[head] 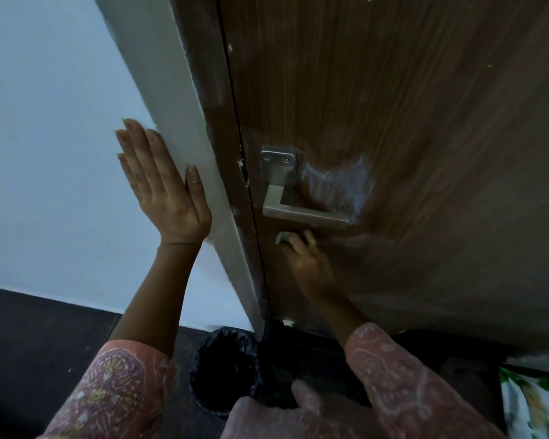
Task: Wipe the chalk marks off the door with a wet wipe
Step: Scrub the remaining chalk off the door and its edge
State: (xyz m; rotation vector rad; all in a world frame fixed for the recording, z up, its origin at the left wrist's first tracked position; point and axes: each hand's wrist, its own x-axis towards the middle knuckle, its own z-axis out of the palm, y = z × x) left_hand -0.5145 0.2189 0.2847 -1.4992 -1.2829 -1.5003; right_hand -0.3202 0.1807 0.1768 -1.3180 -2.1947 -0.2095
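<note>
While the left hand (164,188) is laid flat on the white door frame (184,122), fingers spread, a bunched wet wipe (282,238) is pinched in the fingers (308,240) of the right hand (308,264) and pressed to the wooden door (393,106), just beneath the lever handle (305,212). A smear of chalk marks (339,182) is seen above and to the right of the wipe, beyond the lever, whose long axis runs sideways between them. By far the nearer hand is the right; the lever would have to be cleared.
</note>
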